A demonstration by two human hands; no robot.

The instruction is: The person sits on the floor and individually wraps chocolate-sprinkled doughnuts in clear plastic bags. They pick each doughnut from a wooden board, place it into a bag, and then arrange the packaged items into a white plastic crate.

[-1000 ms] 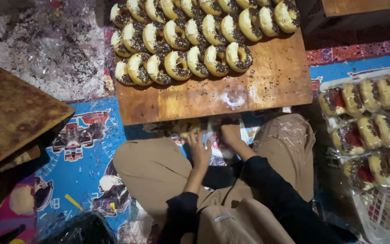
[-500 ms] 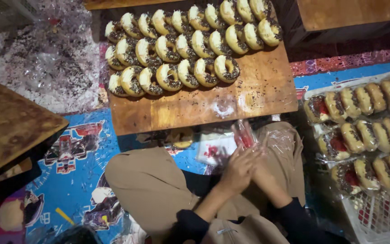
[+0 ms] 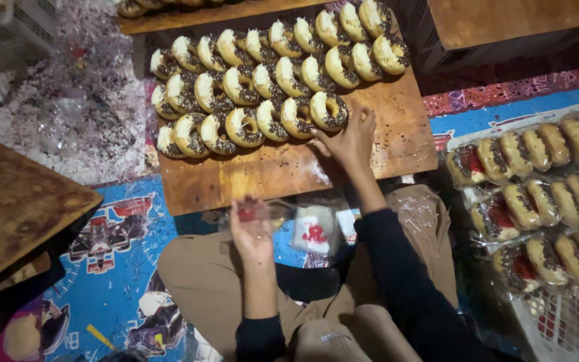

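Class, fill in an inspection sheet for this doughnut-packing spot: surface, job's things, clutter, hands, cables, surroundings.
Surface: wooden board on a blue printed mat, sprinkle crumbs on it.
Job's things: rows of sprinkled doughnuts; clear bag.
Clutter: loose clear bags heaped at the left.
Hands: right hand touches the nearest doughnut; left hand grips the clear bag.
Cables: nothing seen.
Surroundings: bagged doughnuts on the right; second wooden board on the left.

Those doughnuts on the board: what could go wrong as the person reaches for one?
The right hand reaches the end doughnut of a tightly leaning row, so its neighbours might tip or smear their chocolate topping. The left hand holds a thin clear bag alone; it may be awkward to open.
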